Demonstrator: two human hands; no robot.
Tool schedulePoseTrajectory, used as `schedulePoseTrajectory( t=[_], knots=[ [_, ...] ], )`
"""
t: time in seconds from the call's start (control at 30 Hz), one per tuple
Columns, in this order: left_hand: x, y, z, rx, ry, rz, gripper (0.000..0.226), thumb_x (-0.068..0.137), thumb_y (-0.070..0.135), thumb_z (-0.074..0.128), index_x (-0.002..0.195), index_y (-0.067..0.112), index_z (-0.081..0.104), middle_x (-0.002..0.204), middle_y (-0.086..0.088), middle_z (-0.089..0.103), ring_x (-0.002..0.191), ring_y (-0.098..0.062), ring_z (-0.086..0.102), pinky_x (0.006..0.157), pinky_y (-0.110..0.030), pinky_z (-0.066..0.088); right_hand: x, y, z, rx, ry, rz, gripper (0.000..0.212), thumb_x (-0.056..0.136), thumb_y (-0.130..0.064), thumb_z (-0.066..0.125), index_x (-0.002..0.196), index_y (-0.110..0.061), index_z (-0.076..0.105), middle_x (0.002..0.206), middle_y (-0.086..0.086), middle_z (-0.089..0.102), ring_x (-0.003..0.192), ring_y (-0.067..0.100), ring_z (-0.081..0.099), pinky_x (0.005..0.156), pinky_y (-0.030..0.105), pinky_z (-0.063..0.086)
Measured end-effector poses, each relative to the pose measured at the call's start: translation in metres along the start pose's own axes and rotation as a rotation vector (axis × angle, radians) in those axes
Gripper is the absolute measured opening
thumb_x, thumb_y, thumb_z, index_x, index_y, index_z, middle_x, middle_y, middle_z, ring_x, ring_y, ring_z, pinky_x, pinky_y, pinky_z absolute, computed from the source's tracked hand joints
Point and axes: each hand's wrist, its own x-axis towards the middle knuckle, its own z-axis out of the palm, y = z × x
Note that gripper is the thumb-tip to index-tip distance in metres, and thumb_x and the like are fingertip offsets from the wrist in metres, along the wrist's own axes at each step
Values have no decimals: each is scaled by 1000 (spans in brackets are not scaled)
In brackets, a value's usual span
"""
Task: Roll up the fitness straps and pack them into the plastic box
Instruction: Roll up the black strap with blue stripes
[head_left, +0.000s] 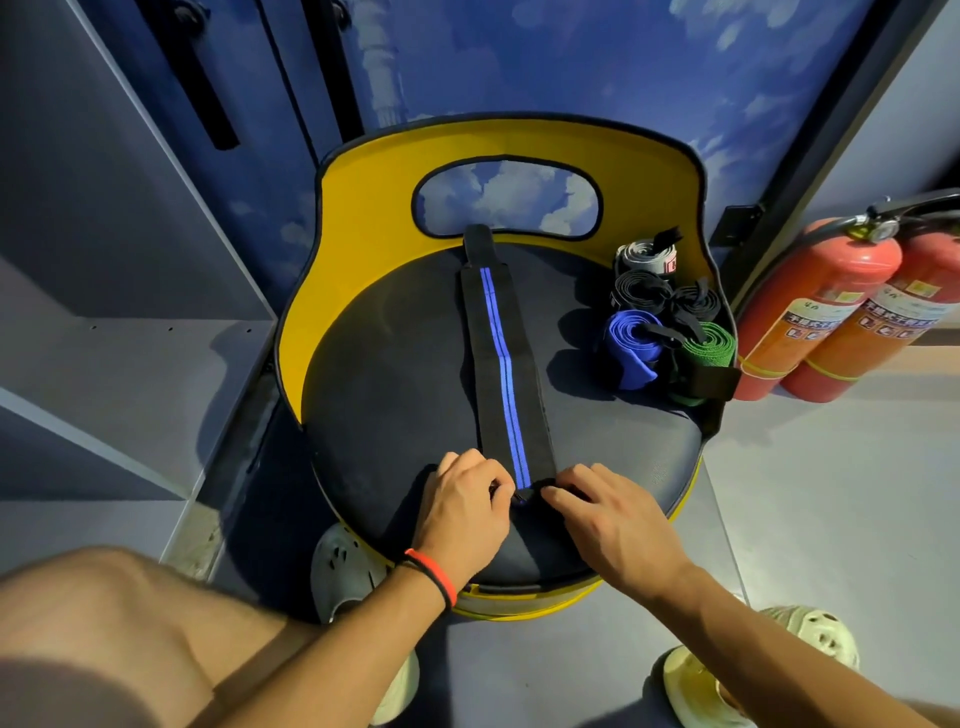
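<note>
Risk: the first turn may start crooked if one hand leads, and the roll would then cone and loosen. The short folded end could also slip from the fingertips. Strap (506, 364) lies flat on the black seat (395, 389), with its long axis running away from the person and its far tab reaching the yellow backrest (363, 208). Left hand (465, 512) and right hand (618, 519) both pinch the near end, fingers curled. Box not in view.
</note>
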Motion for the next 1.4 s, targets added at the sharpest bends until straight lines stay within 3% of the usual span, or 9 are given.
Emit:
schedulePoseTrajectory(
  t=[0.2, 0.27, 0.47, 0.63, 0.83, 0.97, 1.1, 1.23, 1.4],
  knots=[
    [10, 7, 3, 92, 10, -211, 17, 97, 28, 55, 85, 29, 66, 101, 11, 43, 98, -11, 34, 88, -30, 27, 9, 2, 6, 31, 10, 37, 28, 104, -36, 50, 115, -17, 67, 108, 2, 60, 87, 25, 55, 69, 38, 53],
    [13, 7, 2, 89, 11, -218, 17, 98, 28, 54, 85, 28, 65, 98, 11, 46, 96, -12, 37, 87, -32, 28, 15, 2, 6, 68, 35, 90, 28, 103, -35, 51, 114, -16, 69, 108, 2, 59, 88, 24, 56, 68, 36, 54],
    [9, -1, -5, 9, 115, 17, 16, 96, 32, 65, 84, 22, 64, 83, 8, 53, 80, -13, 52, 69, -31, 49, 33, 1, 6, 215, 2, 271, 20, 99, -28, 63, 111, -20, 76, 103, -3, 59, 90, 20, 55, 71, 34, 54],
    [2, -18, -7, 47, 30, 111, 26, 88, 38, 75, 107, 20, 73, 101, 10, 55, 95, -9, 53, 83, -23, 47, 51, 2, -8, 333, -89, 400, 13, 95, -26, 66, 105, -24, 74, 94, -4, 64, 85, 15, 56, 70, 27, 42],
    [-3, -16, -12, 74, -39, 131, 34, 96, 42, 64, 121, 20, 70, 107, 6, 58, 104, -11, 54, 88, -21, 44, 58, 2, -19, 432, -309, 518, 7, 89, -24, 70, 86, -28, 66, 84, -9, 65, 80, 15, 60, 69, 29, 49],
    [-27, -18, -11, 174, -22, 316, 31, 93, 46, 61, 113, 23, 65, 93, 6, 60, 87, -14, 59, 73, -30, 56, 54, 3, -29, 536, -534, 639, 9, 88, -20, 73, 83, -26, 71, 82, -7, 68, 75, 13, 64, 66, 27, 54],
    [-32, -20, -8, 224, -4, 416, 24, 86, 41, 71, 101, 25, 61, 94, 8, 59, 83, -13, 57, 64, -29, 55, 48, -3, -29, 607, -518, 721, 8, 90, -18, 73, 84, -23, 71, 86, 1, 72, 67, 16, 69, 64, 29, 60],
    [-27, -21, -6, 88, -14, 276, 20, 89, 37, 73, 101, 22, 68, 105, 9, 53, 89, -10, 55, 77, -27, 52, 30, -4, -21, 385, -259, 456, 12, 92, -31, 71, 87, -21, 75, 88, -5, 62, 83, 17, 61, 71, 31, 51],
    [-13, -20, -10, 54, -38, 152, 23, 94, 48, 62, 103, 29, 71, 100, 13, 48, 92, -6, 43, 88, -29, 41, 5, -8, -10, 99, -20, 101, 38, 104, -38, 42, 95, -19, 74, 90, -1, 60, 75, 21, 52, 62, 36, 52]
  ],
)
